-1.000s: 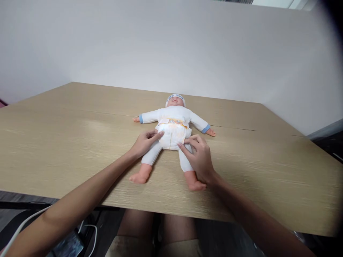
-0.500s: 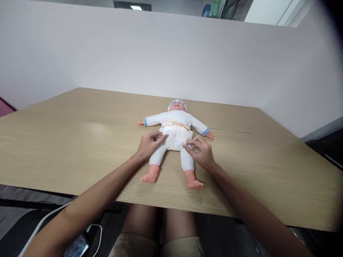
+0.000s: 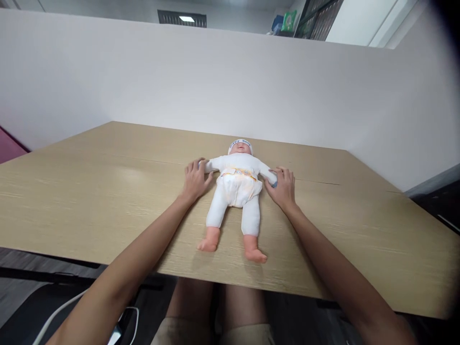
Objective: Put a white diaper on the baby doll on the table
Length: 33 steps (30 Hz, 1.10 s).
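Since the doll (image 3: 240, 162) is lying on its back, flat on the table (image 3: 108, 201), the wood is probably taking all the weight, so neither hand is having to lift anything. The left hand (image 3: 196, 178) is resting over the end of one doll arm, fingers bending down by the white sleeve (image 3: 212, 165) and thumb sticking out toward the doll's waist. On the doll's other side, the right hand (image 3: 282, 187) is curling over the other arm by its blue cuff (image 3: 275, 184). Honestly, I'm not managing to tell if either one is actually gripping or just touching, because the fingers are hiding the doll's own little hands. My guess is that having a hand at each end is helping pin those arms out from the body.

The diaper (image 3: 237, 189) is sitting around the doll's hips, orange trim running across the belly. Neither hand is touching it, so I'm figuring its own wrap is holding it on. The doll's feet (image 3: 209, 240) are pointing toward the person and its headband (image 3: 240, 142) toward the partition (image 3: 215, 86) beyond, which is probably putting both arms within easy reach.
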### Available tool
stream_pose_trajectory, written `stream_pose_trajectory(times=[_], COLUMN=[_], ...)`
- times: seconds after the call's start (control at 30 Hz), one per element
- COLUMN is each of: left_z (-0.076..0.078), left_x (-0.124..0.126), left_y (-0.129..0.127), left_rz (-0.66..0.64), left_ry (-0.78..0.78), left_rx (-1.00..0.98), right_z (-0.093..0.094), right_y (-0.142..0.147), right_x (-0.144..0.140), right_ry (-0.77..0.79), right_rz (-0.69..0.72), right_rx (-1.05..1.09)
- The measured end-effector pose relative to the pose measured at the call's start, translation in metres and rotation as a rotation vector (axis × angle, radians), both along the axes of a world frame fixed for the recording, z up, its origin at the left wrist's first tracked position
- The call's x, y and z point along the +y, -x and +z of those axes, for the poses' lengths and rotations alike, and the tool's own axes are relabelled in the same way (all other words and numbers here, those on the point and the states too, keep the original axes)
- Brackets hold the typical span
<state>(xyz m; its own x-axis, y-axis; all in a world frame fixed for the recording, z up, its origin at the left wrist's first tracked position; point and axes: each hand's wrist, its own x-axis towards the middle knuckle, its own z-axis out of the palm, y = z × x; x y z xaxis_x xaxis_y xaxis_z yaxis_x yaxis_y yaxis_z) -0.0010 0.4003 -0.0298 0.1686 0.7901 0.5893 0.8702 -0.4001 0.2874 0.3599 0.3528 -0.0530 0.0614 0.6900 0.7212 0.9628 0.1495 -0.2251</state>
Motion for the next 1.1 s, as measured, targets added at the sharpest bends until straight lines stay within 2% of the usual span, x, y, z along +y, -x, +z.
stream_pose_trajectory(times=[0.13,0.3,0.5,0.6,0.67,0.73,0.8,0.9,0.93,1.0,1.1], left_z=[-0.007,-0.009,0.0,0.014,0.028,0.044,0.061,0.073,0.07,0.055,0.017], left_x=[0.033,0.043,0.035,0.018,-0.002,-0.031,-0.072,-0.16,-0.195,-0.27,-0.379], left_y=[-0.002,-0.001,-0.006,-0.019,-0.025,-0.026,-0.022,-0.007,-0.001,0.012,0.033], left_rz=[-0.04,-0.022,0.042,0.07,0.072,0.067,0.072,0.093,0.077,0.036,-0.066], left_ry=[0.051,0.121,0.148,0.187,0.236,0.304,0.358,0.365,0.366,0.444,0.679], left_rx=[0.073,0.058,0.122,0.169,0.142,0.06,-0.045,-0.185,-0.224,-0.259,-0.227], right_z=[-0.006,-0.014,-0.006,0.007,0.019,0.033,0.048,0.067,0.071,0.076,0.075], right_y=[-0.004,-0.008,0.003,0.021,0.032,0.04,0.042,0.031,0.025,0.012,0.001], right_x=[0.021,0.025,0.016,0.005,-0.007,-0.025,-0.052,-0.11,-0.133,-0.183,-0.26], right_ry=[0.075,0.209,0.251,0.239,0.213,0.179,0.174,0.266,0.301,0.367,0.471], right_rz=[-0.026,0.013,0.018,0.017,0.027,0.058,0.121,0.25,0.277,0.344,0.483], right_rx=[-0.045,-0.018,0.105,0.211,0.324,0.459,0.585,0.69,0.698,0.663,0.538])
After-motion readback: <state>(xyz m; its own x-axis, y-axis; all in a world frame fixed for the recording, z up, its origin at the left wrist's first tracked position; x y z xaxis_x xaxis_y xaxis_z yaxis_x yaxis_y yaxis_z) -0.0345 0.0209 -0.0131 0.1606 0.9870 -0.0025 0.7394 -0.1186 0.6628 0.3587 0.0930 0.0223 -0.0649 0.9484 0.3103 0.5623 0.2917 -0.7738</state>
